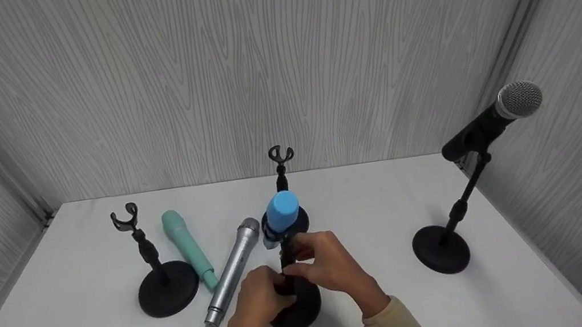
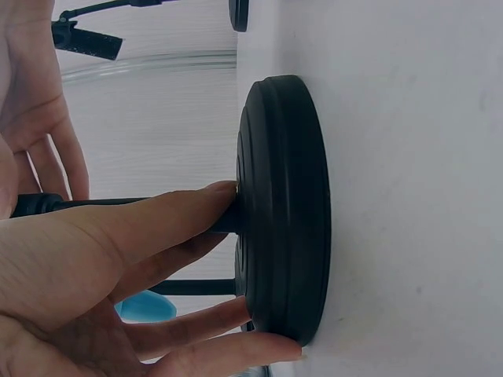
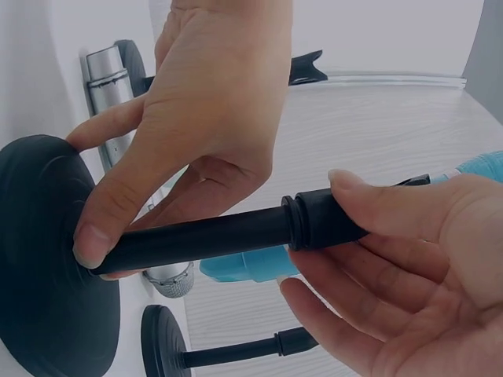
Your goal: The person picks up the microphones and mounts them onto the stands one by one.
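Observation:
A black desktop microphone stand with a round base [image 1: 296,307] stands at the front middle of the table. A blue microphone [image 1: 282,212] sits at its top, its head facing up; the clip is mostly hidden in the head view. My left hand [image 1: 261,298] grips the pole [image 3: 196,238] just above the base, and in the left wrist view fingertips touch the base's edge. Higher up, my right hand [image 1: 328,259] holds the thick black collar [image 3: 326,220] on the pole between thumb and fingers.
Behind stands another black stand [image 1: 280,169] with a bare clip. To the left are a third stand [image 1: 168,288], a green microphone [image 1: 188,248] and a silver microphone [image 1: 232,273], both lying down. At right, a black microphone [image 1: 492,119] rests in a tilted stand [image 1: 442,249].

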The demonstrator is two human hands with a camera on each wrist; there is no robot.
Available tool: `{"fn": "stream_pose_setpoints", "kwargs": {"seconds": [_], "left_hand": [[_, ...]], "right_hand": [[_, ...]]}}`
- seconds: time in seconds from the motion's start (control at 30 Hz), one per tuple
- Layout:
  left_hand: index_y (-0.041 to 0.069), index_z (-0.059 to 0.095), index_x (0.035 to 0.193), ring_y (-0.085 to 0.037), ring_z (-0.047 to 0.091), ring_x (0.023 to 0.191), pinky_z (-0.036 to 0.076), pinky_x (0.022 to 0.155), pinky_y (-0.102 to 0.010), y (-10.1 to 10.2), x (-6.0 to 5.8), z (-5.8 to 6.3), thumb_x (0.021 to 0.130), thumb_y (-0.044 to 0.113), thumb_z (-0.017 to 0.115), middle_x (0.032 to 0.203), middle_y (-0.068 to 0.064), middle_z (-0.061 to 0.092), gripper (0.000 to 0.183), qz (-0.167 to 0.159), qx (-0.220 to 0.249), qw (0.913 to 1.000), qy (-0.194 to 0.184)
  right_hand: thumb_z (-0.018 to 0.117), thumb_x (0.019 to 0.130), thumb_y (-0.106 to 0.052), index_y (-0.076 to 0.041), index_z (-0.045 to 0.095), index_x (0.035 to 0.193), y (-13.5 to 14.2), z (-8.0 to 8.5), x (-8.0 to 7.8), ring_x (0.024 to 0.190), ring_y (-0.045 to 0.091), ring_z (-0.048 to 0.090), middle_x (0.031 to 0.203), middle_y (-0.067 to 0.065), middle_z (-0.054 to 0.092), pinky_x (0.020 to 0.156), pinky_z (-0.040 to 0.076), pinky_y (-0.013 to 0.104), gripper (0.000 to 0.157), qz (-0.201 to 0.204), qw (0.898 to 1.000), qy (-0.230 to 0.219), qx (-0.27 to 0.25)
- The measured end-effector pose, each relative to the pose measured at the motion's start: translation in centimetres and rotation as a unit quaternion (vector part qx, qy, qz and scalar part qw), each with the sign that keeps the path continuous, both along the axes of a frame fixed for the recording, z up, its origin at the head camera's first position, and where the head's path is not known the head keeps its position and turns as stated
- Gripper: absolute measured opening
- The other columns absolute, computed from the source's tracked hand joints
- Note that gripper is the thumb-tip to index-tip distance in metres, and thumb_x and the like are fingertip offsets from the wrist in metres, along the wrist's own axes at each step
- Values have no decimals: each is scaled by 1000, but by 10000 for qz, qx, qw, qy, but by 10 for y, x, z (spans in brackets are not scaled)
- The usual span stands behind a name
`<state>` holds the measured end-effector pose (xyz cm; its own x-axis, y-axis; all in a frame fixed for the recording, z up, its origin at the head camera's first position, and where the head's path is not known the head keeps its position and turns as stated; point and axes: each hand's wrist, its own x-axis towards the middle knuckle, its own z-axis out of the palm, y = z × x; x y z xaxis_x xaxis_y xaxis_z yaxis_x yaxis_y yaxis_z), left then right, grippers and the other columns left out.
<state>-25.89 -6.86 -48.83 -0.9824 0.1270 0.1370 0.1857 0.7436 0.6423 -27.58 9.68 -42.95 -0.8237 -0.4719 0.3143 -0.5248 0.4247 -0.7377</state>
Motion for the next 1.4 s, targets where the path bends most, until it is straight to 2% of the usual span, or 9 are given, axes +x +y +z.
{"fn": "stream_pose_setpoints", "kwargs": {"seconds": [0.17,0.33,0.47,0.67,0.97,1.1,1.27,1.4], "left_hand": [[6,66,78,-17,60,74,51,65,-34,0,0,0,63,12,83,76,-3,65,23,11,-3,10000,44],[5,66,82,-19,61,77,52,68,-36,0,0,-1,63,13,84,79,-5,65,28,79,-1,10000,-8],[5,66,83,-19,62,78,52,70,-37,1,1,-1,63,13,84,80,-5,65,28,105,-41,9999,-44],[7,65,82,-20,61,78,52,71,-38,1,1,-1,62,15,85,80,-4,64,29,105,-56,9999,0],[7,67,81,-18,61,76,52,69,-36,1,-1,0,64,15,85,77,-2,65,26,62,-23,9999,-143],[7,67,83,-18,62,77,52,70,-37,1,-2,0,65,15,85,78,-3,66,26,86,-39,9996,-262],[7,67,84,-18,62,77,52,71,-37,1,-2,0,65,16,85,79,-3,66,27,92,-85,9995,-286],[8,68,81,-17,61,75,52,69,-36,1,-2,1,65,16,85,76,-2,66,25,41,-131,9997,-203]], "right_hand": [[69,82,1,-8,68,102,0,1,1,95,15,69,102,4,71,88,54,29,22,193,9997,-169,-33],[67,84,2,-9,68,103,0,1,1,100,16,68,105,4,71,91,52,30,22,297,9991,-286,-76],[68,85,-5,-11,67,105,2,1,0,101,16,67,105,3,70,92,52,35,21,286,9993,-235,-60],[68,87,-14,-13,67,110,6,3,-1,100,13,66,104,1,70,91,53,34,24,159,9995,-5,-279],[69,85,-9,-9,71,100,2,2,0,92,9,69,95,1,73,87,54,28,16,139,9972,246,-687],[71,83,-9,-11,73,95,2,1,0,89,8,69,90,-1,73,86,54,25,13,43,9967,250,-766],[73,82,-10,-14,74,92,1,1,-1,88,7,69,87,-2,74,86,54,26,11,-47,9960,282,-845],[73,81,-6,-9,74,91,-1,4,1,88,12,70,87,4,74,86,54,29,10,-124,9955,292,-898]]}}
